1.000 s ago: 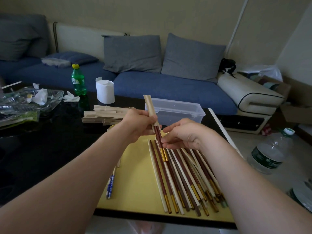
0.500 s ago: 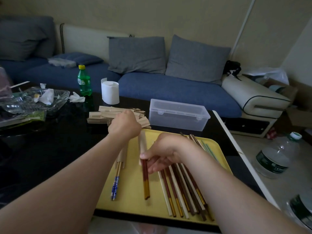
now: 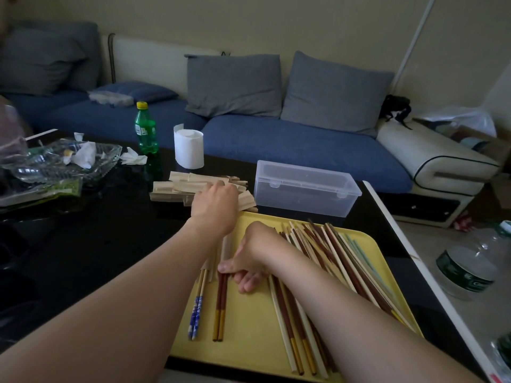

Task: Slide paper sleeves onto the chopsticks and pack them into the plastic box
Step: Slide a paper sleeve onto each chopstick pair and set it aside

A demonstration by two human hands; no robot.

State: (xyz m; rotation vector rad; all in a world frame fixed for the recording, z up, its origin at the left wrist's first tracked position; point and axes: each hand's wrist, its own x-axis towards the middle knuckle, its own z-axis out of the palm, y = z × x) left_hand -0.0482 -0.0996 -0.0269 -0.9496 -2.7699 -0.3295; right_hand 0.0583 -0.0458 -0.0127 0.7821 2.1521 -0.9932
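My right grip (image 3: pixel 246 262) is pinching the sleeved brown pair (image 3: pixel 220 302) near its paper end, and the pair's lying flat on the yellow tray (image 3: pixel 249 344), right beside a blue-patterned pair (image 3: pixel 197 313). My left grip (image 3: pixel 215 201) is sitting on the sleeve pile (image 3: pixel 171 187) by the plastic box (image 3: pixel 304 186), and honestly I can't tell if it's holding any.

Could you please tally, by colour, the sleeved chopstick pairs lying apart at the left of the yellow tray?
Blue-and-white patterned pair: 1
Brown pair with gold ends: 1
Total: 2
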